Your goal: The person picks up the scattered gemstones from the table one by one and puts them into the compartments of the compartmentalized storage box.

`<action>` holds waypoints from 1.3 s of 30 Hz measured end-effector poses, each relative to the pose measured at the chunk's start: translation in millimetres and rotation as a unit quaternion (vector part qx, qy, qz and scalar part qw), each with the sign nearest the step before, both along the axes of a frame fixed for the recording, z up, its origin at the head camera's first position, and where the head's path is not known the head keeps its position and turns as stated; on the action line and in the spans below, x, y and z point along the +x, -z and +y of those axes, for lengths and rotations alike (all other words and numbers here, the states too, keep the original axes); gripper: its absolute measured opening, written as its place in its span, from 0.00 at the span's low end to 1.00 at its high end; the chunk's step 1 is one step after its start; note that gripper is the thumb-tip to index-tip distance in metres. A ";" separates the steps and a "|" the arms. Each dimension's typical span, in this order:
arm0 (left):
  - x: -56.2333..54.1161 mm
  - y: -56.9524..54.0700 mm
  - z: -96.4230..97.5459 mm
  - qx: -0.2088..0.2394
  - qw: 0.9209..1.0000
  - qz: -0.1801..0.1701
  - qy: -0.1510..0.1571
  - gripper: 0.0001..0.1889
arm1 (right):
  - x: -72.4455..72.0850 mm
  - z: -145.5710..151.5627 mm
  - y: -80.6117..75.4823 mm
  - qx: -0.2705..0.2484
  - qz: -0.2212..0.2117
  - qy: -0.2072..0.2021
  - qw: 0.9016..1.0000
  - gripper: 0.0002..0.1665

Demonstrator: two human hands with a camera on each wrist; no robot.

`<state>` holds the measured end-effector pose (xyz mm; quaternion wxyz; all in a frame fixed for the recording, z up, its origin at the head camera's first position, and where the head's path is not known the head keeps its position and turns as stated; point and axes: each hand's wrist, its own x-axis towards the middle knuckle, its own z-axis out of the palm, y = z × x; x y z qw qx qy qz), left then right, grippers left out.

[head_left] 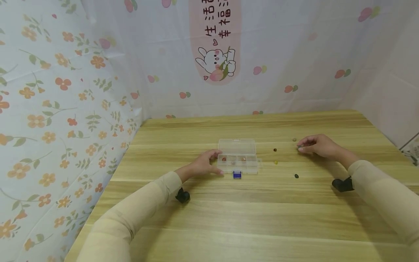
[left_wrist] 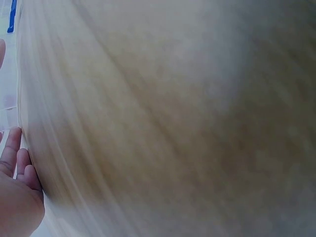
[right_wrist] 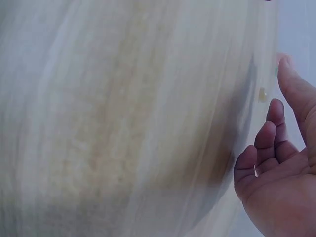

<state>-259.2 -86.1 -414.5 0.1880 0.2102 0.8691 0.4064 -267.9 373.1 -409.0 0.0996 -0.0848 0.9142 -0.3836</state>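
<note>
A clear plastic compartment box [head_left: 252, 168] lies on the table with its lid raised at the back and a blue clasp [head_left: 237, 174] in front. It has several compartments, with reddish stones [head_left: 224, 159] in some of them. My left hand [head_left: 203, 164] holds the box's left end, thumb at the front corner and fingers at the back. To the right, my right hand [head_left: 319, 145] pinches a small dark stone [head_left: 299, 146] between thumb and fingertips, low over the table. Just beyond its fingertips lies a beige stone [head_left: 294, 139].
Between box and right hand lie a dark brown stone [head_left: 275, 150] and a yellow stone [head_left: 276, 162]. A dark green stone [head_left: 296, 176] is nearer the front. Patterned cloth [head_left: 278, 54] hangs behind the wooden table [head_left: 248, 218] and along its left side.
</note>
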 end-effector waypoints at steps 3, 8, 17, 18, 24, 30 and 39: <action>0.2 0.3 0.1 -0.002 1.000 0.001 -0.001 0.44 | 1.3 -5.2 -2.0 0.005 0.001 -0.001 1.000 0.25; 0.6 0.8 0.2 -0.006 1.000 0.001 -0.003 0.44 | 2.7 -15.4 -5.1 0.006 0.003 -0.010 1.000 0.27; 0.4 4.3 -0.9 -0.005 1.000 -0.001 -0.006 0.44 | 4.4 -33.5 -8.8 -0.009 0.014 -0.012 1.000 0.23; 0.4 4.5 -1.0 -0.005 1.000 -0.002 -0.007 0.44 | 4.7 -35.6 -9.4 -0.009 0.015 -0.013 1.000 0.23; -0.4 5.4 -1.3 0.001 1.000 -0.001 -0.007 0.44 | 5.5 -50.0 -14.1 -0.022 0.022 -0.022 0.999 0.23; 0.1 4.1 -0.9 0.000 1.000 -0.001 -0.005 0.44 | 6.1 -65.9 -19.0 -0.042 0.021 -0.035 0.998 0.22; 0.5 2.5 -1.1 0.002 1.000 0.002 -0.002 0.44 | 5.5 -89.5 -24.0 -0.072 0.020 -0.058 0.996 0.21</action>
